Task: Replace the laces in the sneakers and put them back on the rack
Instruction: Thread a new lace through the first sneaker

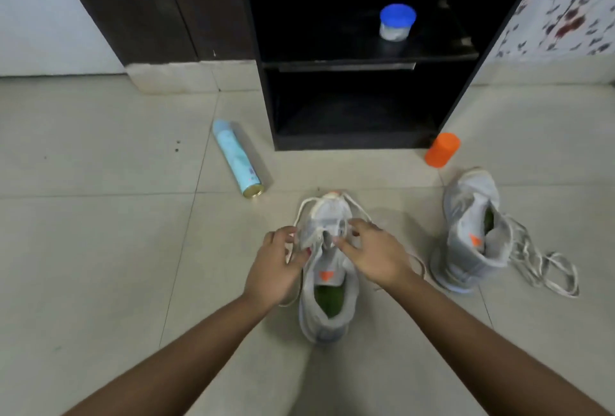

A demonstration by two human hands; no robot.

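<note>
A grey sneaker [327,285] with an orange tongue tag and green insole lies on the floor tiles, toe pointing away from me. A white lace [307,204] loops around its toe. My left hand [278,269] pinches the lace at the shoe's left side. My right hand [372,252] grips the right eyelet edge near the tongue, fingers curled. The second grey sneaker [472,232] stands to the right, its loose white lace [545,265] spilling onto the floor. The black shoe rack [362,62] stands beyond.
A light blue spray can [237,157] lies on the floor left of the rack. An orange cap [442,150] sits by the rack's right foot. A blue-lidded jar [397,22] stands on the rack shelf. A patterned curtain [565,6] hangs at the right.
</note>
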